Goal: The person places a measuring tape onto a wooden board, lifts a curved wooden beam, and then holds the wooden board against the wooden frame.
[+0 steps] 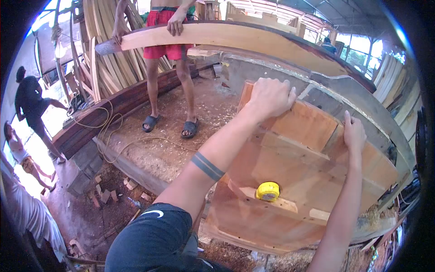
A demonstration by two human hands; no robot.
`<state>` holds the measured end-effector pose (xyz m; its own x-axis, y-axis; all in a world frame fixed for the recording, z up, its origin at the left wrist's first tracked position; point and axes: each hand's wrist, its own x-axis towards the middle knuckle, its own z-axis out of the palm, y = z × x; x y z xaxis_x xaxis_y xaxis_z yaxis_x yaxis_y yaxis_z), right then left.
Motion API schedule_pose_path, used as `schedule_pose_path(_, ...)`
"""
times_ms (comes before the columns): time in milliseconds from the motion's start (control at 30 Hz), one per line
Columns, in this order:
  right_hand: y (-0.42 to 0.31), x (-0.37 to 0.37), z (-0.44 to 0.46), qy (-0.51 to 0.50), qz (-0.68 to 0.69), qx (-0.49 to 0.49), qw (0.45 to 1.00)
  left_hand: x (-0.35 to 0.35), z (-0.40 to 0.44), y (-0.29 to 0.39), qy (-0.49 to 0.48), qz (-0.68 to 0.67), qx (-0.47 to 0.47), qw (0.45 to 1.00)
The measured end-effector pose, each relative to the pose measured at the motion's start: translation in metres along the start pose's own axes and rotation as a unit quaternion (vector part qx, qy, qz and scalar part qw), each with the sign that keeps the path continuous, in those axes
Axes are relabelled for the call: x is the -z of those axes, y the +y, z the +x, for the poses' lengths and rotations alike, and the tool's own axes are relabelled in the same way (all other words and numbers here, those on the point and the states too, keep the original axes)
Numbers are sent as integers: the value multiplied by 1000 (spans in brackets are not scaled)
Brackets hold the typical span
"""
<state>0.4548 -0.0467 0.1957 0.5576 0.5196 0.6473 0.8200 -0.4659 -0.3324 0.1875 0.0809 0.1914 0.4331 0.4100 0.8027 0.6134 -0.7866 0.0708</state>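
My left hand (273, 99) is closed over the upper edge of a large reddish-brown wooden panel (281, 167), its fingers curled around the edge. Further right, my right hand (355, 133) grips the same panel, partly bent over its edge. Several boards and battens cross the panel's face. A yellow tape measure (268, 191) rests on a ledge of the panel, below and between my hands. Beyond the panel runs a grey curved frame (335, 93). The lower end of the panel sits low, close to wood shavings.
A person in red shorts (164, 43) holds a long curved timber beam (217, 36) across the back. A thin cord (108, 127) trails over the shavings-covered platform (136, 152). Planks (102, 50) lean at the left; other people (31, 97) stand there. Wood offcuts (105, 195) lie below.
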Motion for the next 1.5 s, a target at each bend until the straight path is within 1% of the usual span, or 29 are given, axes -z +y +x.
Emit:
schedule_pose_path(133,3,0,0,5,13,15,1000,-2,2,-1,2,-8,-2,1000)
schedule_pose_path(233,1,3,-1,-1,2,16,1000,-1,2,0,-13,-5,2,1000)
schedule_pose_path(433,1,0,-3,35,7,25,999,1,2,2,-22,3,9,1000)
schedule_pose_path(633,3,-3,-1,36,17,29,999,1,2,2,-22,-5,7,1000)
schedule_pose_path(733,3,-1,-1,26,24,39,999,1,1,3,-5,5,2,1000)
schedule_pose_path(833,1,0,-1,15,25,23,999,1,1,4,-12,7,2,1000)
schedule_pose_path(933,1,-1,-3,39,13,28,999,2,1,4,-11,13,0,1000)
schedule_pose_path(1033,2,-2,-2,42,21,28,999,3,1,4,0,16,-8,1000)
schedule_pose_path(1233,1,0,-2,26,16,32,999,-1,2,3,15,20,-12,1000)
schedule_pose_path(1333,-3,3,-5,28,15,22,999,4,2,5,-20,6,5,1000)
schedule_pose_path(1500,-4,4,-5,24,11,18,999,3,2,5,-15,7,5,1000)
